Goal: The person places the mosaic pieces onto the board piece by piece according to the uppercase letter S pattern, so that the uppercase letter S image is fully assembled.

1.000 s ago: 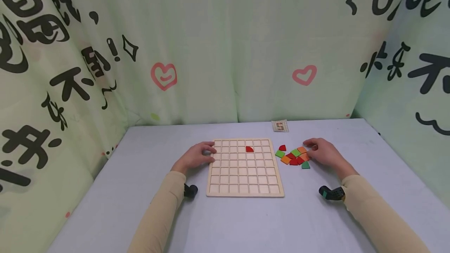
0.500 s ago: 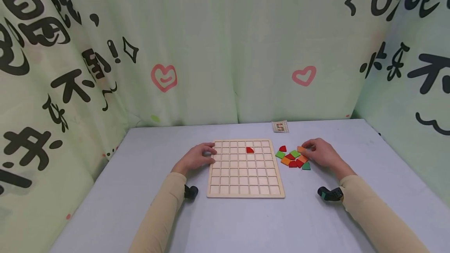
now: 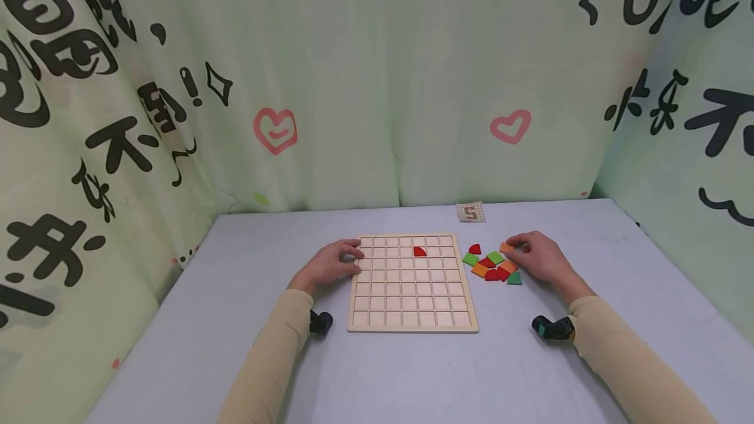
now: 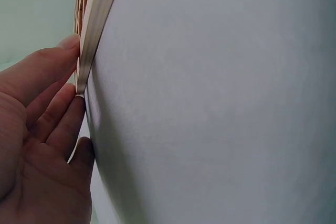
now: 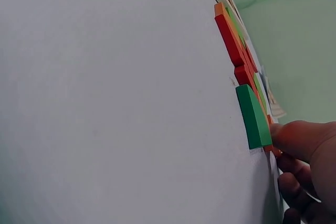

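A pale wooden grid board (image 3: 414, 283) lies on the table, with one red quarter-round tile (image 3: 419, 252) in an upper cell. My left hand (image 3: 330, 262) rests against the board's left edge, its thumb and fingers extended; the left wrist view shows the thumb (image 4: 39, 72) touching the rim. Right of the board lies a loose cluster of red, orange and green tiles. My right hand (image 3: 542, 257) is at its far right side, pinching an orange tile (image 3: 505, 248) between thumb and fingers. In the right wrist view a green tile (image 5: 253, 118) stands close to the thumb, partly hiding the pinched tile.
A small printed card (image 3: 470, 212) lies near the table's back edge. Green curtains (image 3: 330, 84) with black writing and pink hearts enclose the table (image 3: 412, 378) at the back and sides. Dark devices (image 3: 554, 328) sit on both wrists.
My right hand has shifted slightly left over the cluster, its fingers now at the upper orange tile, which has moved a little away. The left hand and board look still.
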Motion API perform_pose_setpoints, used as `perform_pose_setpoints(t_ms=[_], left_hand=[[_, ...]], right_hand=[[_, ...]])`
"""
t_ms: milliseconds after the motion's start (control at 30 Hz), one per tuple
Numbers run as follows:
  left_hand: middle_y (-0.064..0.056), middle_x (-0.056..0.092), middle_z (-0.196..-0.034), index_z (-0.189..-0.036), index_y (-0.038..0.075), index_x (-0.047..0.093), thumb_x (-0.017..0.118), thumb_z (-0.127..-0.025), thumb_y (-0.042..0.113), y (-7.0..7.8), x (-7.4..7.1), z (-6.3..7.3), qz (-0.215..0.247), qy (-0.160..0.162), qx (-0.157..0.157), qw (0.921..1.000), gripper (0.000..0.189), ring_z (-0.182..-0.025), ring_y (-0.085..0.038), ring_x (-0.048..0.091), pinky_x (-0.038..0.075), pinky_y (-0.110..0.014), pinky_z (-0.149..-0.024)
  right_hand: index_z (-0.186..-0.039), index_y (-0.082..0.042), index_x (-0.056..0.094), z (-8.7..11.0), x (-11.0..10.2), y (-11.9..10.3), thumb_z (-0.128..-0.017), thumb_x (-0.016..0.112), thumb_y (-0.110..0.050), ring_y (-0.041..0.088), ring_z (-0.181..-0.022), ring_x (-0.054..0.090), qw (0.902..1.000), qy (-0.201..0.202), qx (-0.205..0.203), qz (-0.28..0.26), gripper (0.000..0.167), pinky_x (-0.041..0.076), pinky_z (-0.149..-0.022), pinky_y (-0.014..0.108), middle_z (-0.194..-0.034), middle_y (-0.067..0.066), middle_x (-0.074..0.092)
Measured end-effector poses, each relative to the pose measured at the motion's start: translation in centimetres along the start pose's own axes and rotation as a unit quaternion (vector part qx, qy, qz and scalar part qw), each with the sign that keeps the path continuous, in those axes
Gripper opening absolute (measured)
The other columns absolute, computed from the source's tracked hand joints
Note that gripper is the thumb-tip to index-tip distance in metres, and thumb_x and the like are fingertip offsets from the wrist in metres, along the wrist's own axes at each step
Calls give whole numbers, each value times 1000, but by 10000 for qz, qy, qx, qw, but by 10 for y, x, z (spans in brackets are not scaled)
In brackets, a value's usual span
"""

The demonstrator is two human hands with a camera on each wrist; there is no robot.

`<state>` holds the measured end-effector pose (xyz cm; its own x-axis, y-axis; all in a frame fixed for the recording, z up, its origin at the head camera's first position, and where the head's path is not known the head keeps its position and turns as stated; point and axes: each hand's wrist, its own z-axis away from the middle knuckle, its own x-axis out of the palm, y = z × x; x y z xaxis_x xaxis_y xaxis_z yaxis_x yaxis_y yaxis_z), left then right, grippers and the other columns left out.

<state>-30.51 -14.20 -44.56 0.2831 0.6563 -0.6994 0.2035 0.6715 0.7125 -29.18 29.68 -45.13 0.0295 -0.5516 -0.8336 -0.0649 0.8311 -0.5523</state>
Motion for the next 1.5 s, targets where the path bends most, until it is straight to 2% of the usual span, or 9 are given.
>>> perform_pose_setpoints(t_ms=[300,633,867,967,1233,1500], left_hand=[[-2,49,-147,-110,9,72,74,-85,11,0,-1,1,-11,16,61,10000,25,-143,-26,33,25,-41,-117],[-3,50,-146,-110,9,72,74,-85,11,0,-2,0,4,42,114,9999,25,-142,-27,34,26,-42,-117],[-2,49,-147,-111,10,72,74,-86,12,1,-2,-1,-24,4,43,10000,25,-143,-26,32,26,-42,-117],[-2,48,-147,-111,10,71,74,-86,13,2,-2,-1,-12,0,5,10000,25,-143,-26,32,25,-42,-117],[-2,49,-147,-111,10,71,74,-85,13,-1,-2,-3,7,-15,71,10000,25,-143,-26,33,26,-41,-117],[-4,48,-147,-111,9,71,74,-86,12,0,-1,-1,-21,-49,27,10000,26,-142,-28,32,25,-44,-117]], right_hand=[[-132,6,53,2,-1,-3,-94,64,-18,40,-104,50,10000,12,-47,-17,47,49,-89,53,-124,29,53],[-128,7,58,2,-2,-4,-93,65,-18,41,-103,50,9995,76,-273,163,43,49,-88,55,-122,30,53],[-135,4,53,3,-2,-3,-94,64,-15,46,-121,46,9986,33,-474,236,47,40,-101,61,-132,30,52],[-134,4,54,3,-2,-5,-94,64,-15,46,-123,45,9986,23,-492,218,45,38,-102,62,-132,29,53],[-126,5,60,-3,-1,-6,-95,64,-20,40,-108,54,9979,232,-574,185,40,46,-96,57,-119,25,61],[-128,4,57,-3,-3,-22,-95,64,-18,39,-109,55,9984,184,-534,13,40,51,-91,52,-119,24,61]])
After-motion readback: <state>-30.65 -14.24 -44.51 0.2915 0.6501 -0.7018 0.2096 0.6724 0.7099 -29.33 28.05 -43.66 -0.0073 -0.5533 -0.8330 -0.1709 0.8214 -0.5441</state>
